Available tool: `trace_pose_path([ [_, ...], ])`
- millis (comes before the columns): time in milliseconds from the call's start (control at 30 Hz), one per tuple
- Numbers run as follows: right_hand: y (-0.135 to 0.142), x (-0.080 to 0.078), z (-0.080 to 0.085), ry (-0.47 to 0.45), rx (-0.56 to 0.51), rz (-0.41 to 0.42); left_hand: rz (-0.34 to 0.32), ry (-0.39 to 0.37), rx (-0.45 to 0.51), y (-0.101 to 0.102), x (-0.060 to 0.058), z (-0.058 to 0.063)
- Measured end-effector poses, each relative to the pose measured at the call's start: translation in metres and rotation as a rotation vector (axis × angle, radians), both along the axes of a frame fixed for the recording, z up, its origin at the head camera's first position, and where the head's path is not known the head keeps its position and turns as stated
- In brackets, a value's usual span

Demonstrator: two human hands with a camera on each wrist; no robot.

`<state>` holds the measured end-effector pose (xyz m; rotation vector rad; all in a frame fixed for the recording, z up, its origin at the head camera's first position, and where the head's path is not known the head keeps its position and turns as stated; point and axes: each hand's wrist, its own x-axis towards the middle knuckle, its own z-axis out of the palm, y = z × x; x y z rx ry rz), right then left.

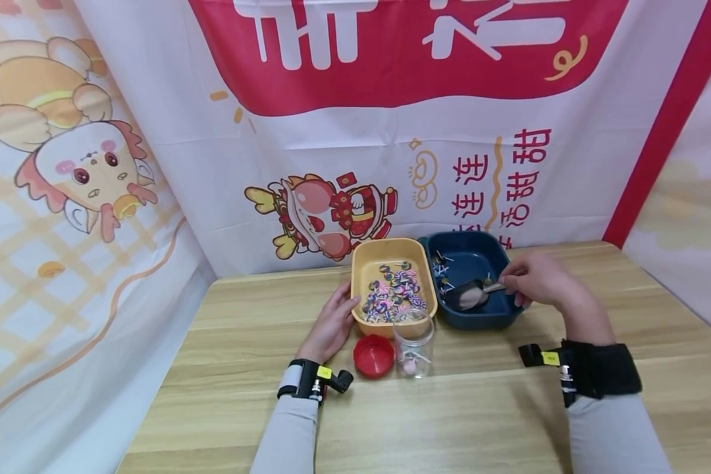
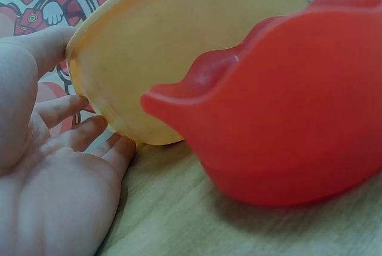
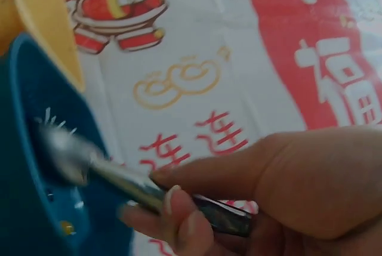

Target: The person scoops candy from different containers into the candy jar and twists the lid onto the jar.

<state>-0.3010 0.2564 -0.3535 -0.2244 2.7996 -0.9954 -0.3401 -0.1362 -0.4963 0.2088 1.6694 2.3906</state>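
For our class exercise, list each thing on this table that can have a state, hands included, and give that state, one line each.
Yellow bin: open, holding many lollipops
Blue bin: open, fewer lollipops inside
Clear jar: upright, no lid seen on it, some candy at the bottom
Red cup: open side up
Scoop: bowl inside the blue bin, load unclear
Left hand: touching the yellow bin
Right hand: gripping the scoop's handle

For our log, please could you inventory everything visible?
table: one, tan, centre
printed cloth: count unclear, mostly white, around table
yellow bin: one, yellow, on table
blue bin: one, blue, beside yellow bin
jar: one, clear, before yellow bin
bowl: one, red, beside jar
lollipops: many, multicoloured, in bins and jar
scoop: one, metallic, in blue bin
sleeves: two, grey, foreground
wrist cameras: two, black, near sleeves
left hand: one, bare, touching yellow bin
right hand: one, bare, holding scoop
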Motion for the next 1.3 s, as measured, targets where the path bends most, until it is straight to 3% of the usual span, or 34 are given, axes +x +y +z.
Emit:
trace_pose_path([
  [200,0.005,-0.004,-0.009,-0.036,0.164,0.12,0.011,-0.01,-0.011,0.001,-0.002,-0.001],
  [333,-0.002,-0.002,-0.006,-0.098,0.213,0.181,0.017,-0.01,-0.015,0.001,-0.001,-0.001],
  [433,-0.015,0.0,-0.004,-0.104,0.223,0.16,0.014,-0.007,-0.005,0.0,-0.001,0.0],
  [567,-0.036,-0.004,-0.011,-0.041,0.274,0.093,0.007,0.003,0.002,-0.001,-0.001,0.0],
  [700,-0.054,-0.016,-0.032,-0.014,0.333,0.005,0.005,0.006,0.003,-0.001,-0.001,0.0],
  [867,-0.059,-0.03,-0.057,-0.046,0.335,-0.102,0.002,-0.002,0.009,0.0,-0.001,-0.002],
  [1133,-0.052,-0.043,-0.074,-0.053,0.251,-0.086,0.007,0.011,0.009,0.0,-0.002,-0.003],
  [1300,-0.05,-0.049,-0.078,-0.051,0.253,-0.057,0.004,0.003,-0.009,0.001,-0.002,-0.002],
])
